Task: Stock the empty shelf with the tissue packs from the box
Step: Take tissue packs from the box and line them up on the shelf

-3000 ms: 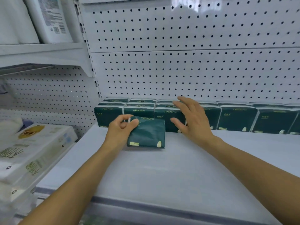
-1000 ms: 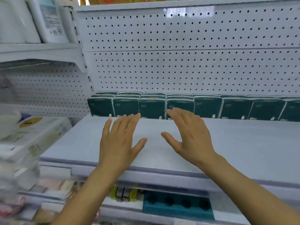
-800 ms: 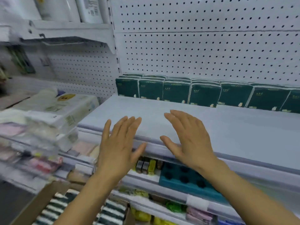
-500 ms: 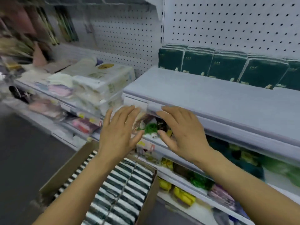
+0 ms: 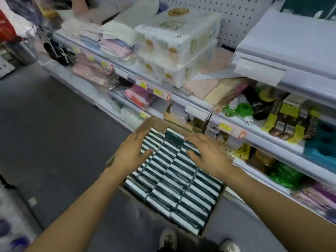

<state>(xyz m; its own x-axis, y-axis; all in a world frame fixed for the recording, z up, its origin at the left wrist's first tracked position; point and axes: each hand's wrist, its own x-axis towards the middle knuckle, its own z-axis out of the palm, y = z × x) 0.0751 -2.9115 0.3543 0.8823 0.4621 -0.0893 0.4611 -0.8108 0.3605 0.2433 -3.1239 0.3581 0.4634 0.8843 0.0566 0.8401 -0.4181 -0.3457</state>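
So a cardboard box [image 5: 217, 202] is seen on the grey floor [image 5: 54, 142], right up against the bottom of the store shelving, and it's packed with dark green tissue packs [image 5: 174, 179] stood on edge in tidy rows, white stripes showing between them. Both hands are held out over the far end of the box, palms down, fingers stretched and spread. The left hand [image 5: 132, 153] is released, nothing gripped, hovering over the left rows near the box's far-left corner. The right hand [image 5: 209, 155] is likewise released, fingers straight, over the right rows; whether the packs are actually touched can't be told, it's a bit blurry. One pack [image 5: 173, 138] between the two hands is seen sticking up slightly above its neighbours. The shelf to be stocked [image 5: 291, 44] is up at the top right, a pale surface, with a sliver of green packs [image 5: 309, 6] just caught at the frame's corner. To its left, big white bundles of tissue [image 5: 174, 44] are stacked two high, with folded cloths [image 5: 116, 39] beside them. Lower shelves are crammed with mixed small goods. Two shoe tips [image 5: 168, 239] are spotted at the bottom edge.
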